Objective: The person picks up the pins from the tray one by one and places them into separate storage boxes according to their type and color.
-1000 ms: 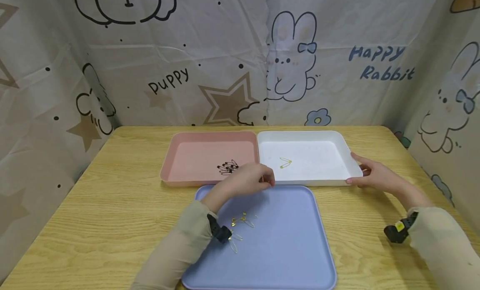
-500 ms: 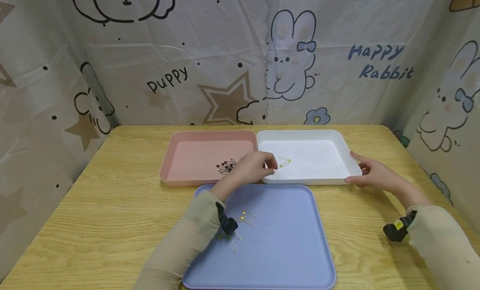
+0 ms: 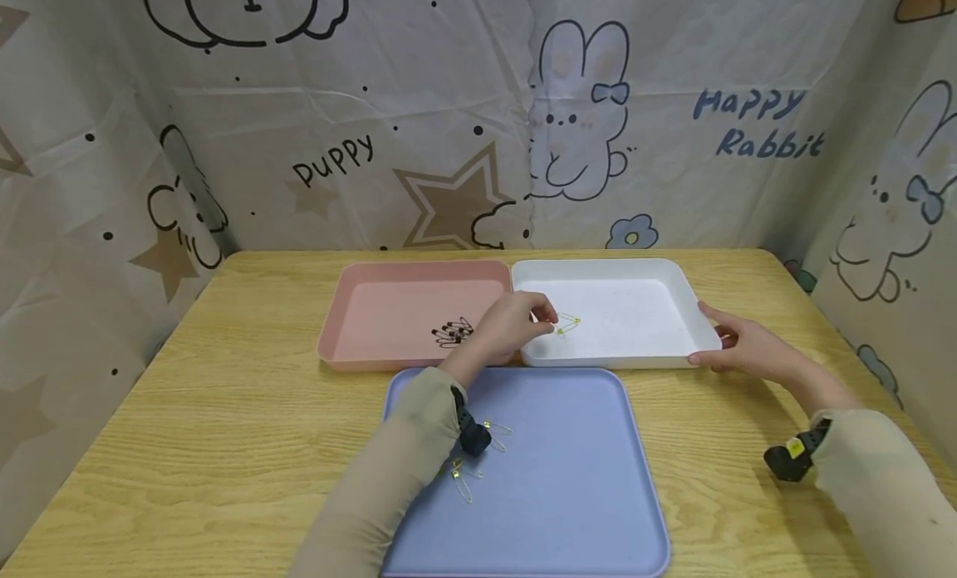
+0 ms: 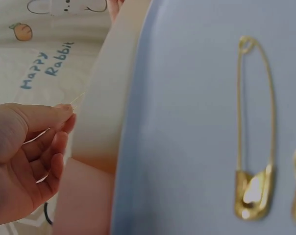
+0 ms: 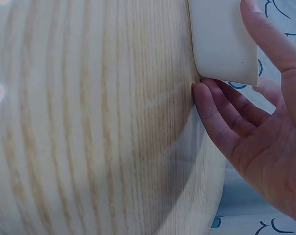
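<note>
The left hand [image 3: 512, 325] pinches a thin gold safety pin [image 4: 77, 98] between thumb and forefinger; in the left wrist view only its wire tip shows past the fingertips [image 4: 64, 108], the other fingers loosely curled. Against the earlier frames, this hand has travelled toward 1 o'clock: a second ago it hung over the near edge of the pink tray [image 3: 374, 312] and the white tray [image 3: 673, 312]; now it sits over the white tray's near-left part, its fingertips just beside the gold pin [image 3: 568, 323] lying there. The forearm has followed, so the wrist camera now covers more of the loose gold pins [image 3: 467, 470] on the blue tray [image 3: 583, 478].

At 9 o'clock of the left hand, a clump of black pins [image 3: 453, 333] lies in the pink tray, unmoved.

The right hand [image 3: 748, 350] has kept its place at 3 o'clock, fingers nearly straight and relaxed, the thumb along the white tray's right rim and the fingertips [image 5: 207, 105] touching its near-right corner [image 5: 226, 54] on the wooden table [image 3: 224, 445]. It grips nothing.
</note>
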Motion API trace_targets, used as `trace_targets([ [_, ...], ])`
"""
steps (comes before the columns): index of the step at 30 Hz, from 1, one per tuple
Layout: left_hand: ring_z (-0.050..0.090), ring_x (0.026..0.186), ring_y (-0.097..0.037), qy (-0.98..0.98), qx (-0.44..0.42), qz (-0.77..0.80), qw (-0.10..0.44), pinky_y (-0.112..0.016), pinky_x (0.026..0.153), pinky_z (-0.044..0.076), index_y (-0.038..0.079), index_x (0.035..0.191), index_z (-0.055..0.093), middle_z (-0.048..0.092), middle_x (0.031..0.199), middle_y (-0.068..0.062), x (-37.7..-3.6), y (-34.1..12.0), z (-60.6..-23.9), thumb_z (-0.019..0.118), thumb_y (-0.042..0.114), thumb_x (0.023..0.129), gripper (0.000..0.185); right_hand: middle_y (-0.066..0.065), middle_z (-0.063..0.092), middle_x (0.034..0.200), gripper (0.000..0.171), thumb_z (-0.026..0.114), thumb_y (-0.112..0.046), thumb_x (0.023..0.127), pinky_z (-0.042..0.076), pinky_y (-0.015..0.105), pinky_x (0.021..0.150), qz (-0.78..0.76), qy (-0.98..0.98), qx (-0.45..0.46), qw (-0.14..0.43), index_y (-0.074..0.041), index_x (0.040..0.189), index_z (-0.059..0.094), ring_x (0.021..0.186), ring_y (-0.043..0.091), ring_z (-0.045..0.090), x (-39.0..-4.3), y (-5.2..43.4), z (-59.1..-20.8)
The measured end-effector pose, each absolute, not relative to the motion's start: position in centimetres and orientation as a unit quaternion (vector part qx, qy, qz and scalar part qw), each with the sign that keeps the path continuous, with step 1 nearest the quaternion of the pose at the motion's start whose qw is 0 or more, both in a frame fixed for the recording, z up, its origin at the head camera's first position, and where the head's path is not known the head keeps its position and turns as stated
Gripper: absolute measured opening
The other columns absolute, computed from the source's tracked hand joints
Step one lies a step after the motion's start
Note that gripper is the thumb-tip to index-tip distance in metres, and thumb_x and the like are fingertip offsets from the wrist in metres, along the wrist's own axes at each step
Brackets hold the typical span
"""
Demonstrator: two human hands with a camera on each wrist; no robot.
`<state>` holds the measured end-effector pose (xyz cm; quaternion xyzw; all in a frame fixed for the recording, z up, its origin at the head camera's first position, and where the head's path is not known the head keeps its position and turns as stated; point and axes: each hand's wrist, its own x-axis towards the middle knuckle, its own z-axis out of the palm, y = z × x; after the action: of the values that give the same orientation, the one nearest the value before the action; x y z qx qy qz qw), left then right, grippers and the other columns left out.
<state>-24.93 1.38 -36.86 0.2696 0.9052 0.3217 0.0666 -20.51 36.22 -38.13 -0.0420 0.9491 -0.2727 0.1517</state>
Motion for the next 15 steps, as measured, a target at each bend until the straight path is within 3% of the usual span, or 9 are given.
trace_targets([
  [15,0.054,0.081,-0.009,0.929,0.259,0.258,0.064,-0.022,0.068,0.042,0.017,0.087,0.066,0.063,0.087,0.005,-27.2,3.5,-37.8,0.065,0.020,0.085,0.004,0.023,0.048,0.110,0.100,0.066,-0.046,0.078,0.042,0.028,0.069,-0.280,0.947,-0.047,0.152,-0.009,0.146,0.004,0.084,0.022,0.050,-20.6,36.3,-38.2],
])
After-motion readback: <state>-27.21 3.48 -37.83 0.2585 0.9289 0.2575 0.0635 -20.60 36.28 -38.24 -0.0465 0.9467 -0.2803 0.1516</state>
